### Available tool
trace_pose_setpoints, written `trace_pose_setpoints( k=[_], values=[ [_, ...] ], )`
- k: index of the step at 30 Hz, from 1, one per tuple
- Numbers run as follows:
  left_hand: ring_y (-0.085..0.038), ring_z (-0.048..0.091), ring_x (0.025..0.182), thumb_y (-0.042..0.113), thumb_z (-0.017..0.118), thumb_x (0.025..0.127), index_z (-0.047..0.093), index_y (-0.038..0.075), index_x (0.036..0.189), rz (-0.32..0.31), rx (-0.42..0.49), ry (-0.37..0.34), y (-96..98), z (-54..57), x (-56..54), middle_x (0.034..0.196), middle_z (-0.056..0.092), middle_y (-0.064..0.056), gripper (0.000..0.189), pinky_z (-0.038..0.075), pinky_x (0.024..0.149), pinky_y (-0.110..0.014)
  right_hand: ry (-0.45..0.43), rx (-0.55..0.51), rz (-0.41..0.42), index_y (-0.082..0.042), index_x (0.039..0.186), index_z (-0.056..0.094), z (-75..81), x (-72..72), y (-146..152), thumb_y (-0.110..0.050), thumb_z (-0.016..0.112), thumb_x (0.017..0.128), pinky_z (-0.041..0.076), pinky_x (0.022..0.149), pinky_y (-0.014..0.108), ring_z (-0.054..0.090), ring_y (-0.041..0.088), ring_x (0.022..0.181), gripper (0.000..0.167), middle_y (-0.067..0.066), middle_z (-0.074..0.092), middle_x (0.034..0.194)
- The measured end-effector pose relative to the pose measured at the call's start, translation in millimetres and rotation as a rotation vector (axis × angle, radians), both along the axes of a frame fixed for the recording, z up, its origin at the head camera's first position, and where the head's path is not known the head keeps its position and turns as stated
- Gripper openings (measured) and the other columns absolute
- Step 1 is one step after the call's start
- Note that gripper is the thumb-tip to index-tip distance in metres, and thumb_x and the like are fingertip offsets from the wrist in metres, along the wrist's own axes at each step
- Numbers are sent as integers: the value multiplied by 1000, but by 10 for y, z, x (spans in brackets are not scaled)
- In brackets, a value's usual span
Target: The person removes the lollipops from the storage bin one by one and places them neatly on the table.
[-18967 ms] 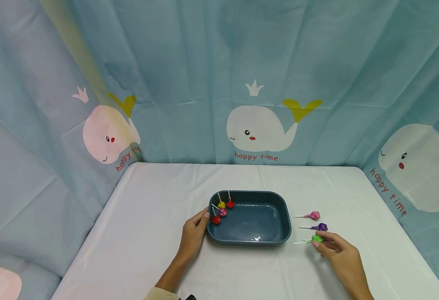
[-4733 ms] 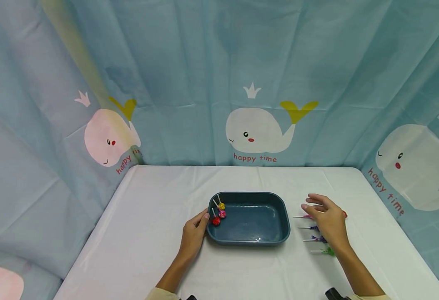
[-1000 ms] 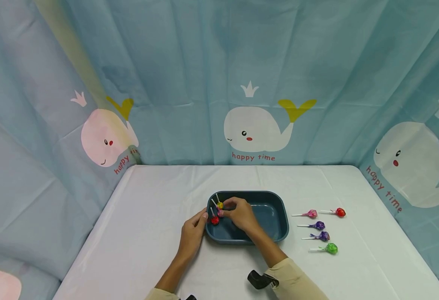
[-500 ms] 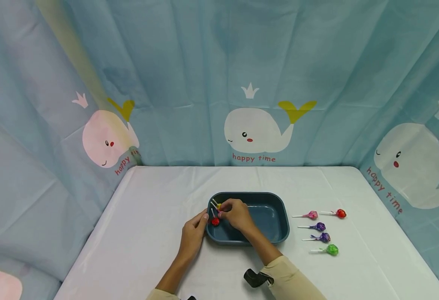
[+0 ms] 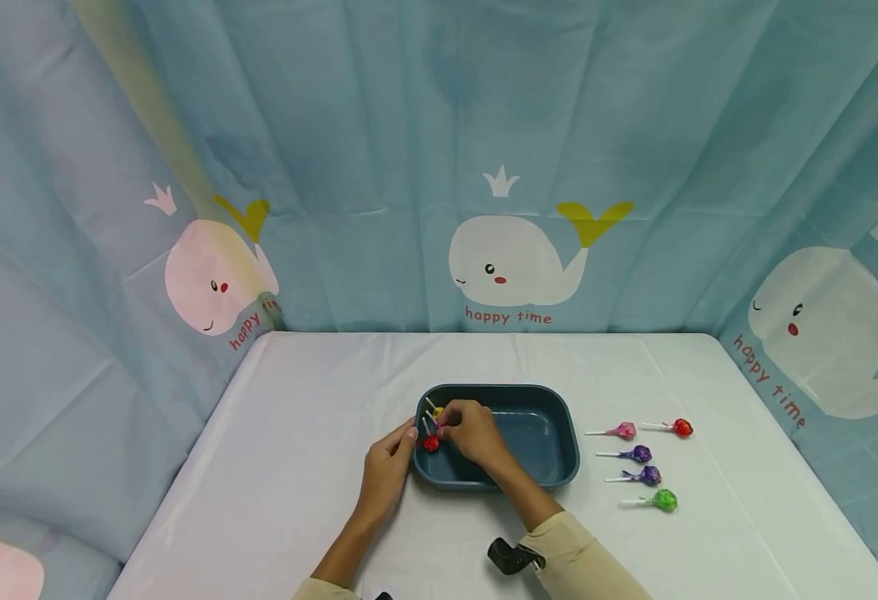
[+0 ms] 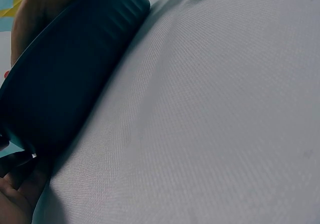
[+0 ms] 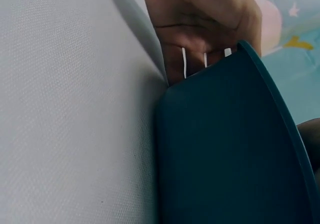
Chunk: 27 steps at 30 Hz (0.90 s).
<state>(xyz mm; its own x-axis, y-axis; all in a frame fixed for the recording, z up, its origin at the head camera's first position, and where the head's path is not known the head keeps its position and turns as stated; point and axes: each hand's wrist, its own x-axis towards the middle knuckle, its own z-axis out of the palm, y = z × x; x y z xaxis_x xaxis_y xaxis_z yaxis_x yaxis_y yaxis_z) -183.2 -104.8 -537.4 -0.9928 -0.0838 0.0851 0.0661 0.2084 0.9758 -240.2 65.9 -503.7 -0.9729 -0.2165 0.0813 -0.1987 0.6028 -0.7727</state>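
My left hand (image 5: pixel 388 471) grips the left end of a dark blue tray (image 5: pixel 539 446), thumb at the rim and fingers along the outer wall in the right wrist view. Inside the tray, my right hand (image 5: pixel 472 429) pinches a pink lollipop (image 5: pixel 439 430), mostly covered by the fingers. Just behind it is a yellow lollipop (image 5: pixel 439 412), partly hidden. A red lollipop (image 5: pixel 431 444) lies nearer the front, its stick leaning on the tray's left side. The left wrist view mainly has the tray's outer wall (image 6: pixel 70 69).
Right of the tray, on the white tablecloth (image 5: pixel 296 417), lie a pink lollipop (image 5: pixel 624 430), a red lollipop (image 5: pixel 682 427), two purple lollipops (image 5: pixel 641 453) and a green lollipop (image 5: pixel 665 500). A blue whale-print curtain (image 5: pixel 378 267) hangs behind the table.
Since 19 s ago one red lollipop has gone from tray to table. My right hand has moved from the table lollipops into the tray; lately the pink lollipop's stick has shifted slightly.
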Motion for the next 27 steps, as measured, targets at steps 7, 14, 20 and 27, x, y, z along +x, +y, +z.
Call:
trace_pose_setpoints(
  k=[7,14,20,27],
  values=[
    [-21,56,142,32,57,111,66,9,145,-15,11,1,6,-12,3,146,65,-7,42,43,120,-42,37,-54,-5,-9,93,73,-19,39,59,-3,79,93,54,81,42,65,20,88,9,4,77,94],
    [-20,55,143,33,58,111,66,9,145,-4,6,-1,13,-5,12,146,65,-6,42,42,121,-44,3,-131,-38,-7,98,69,30,100,187,-3,75,97,57,72,31,67,16,78,7,3,74,91],
    [-18,56,141,34,59,111,67,11,144,10,-7,-4,8,5,19,145,67,-5,41,44,118,-32,-49,-205,-65,-2,106,72,119,184,323,-2,78,95,59,62,27,70,20,71,13,10,71,100],
    [-19,57,141,31,60,111,67,10,144,16,-8,3,6,8,18,145,67,-6,40,45,115,-24,-36,-195,-85,-7,119,77,160,277,462,-10,77,98,61,71,32,72,17,86,21,5,74,112]
  ],
)
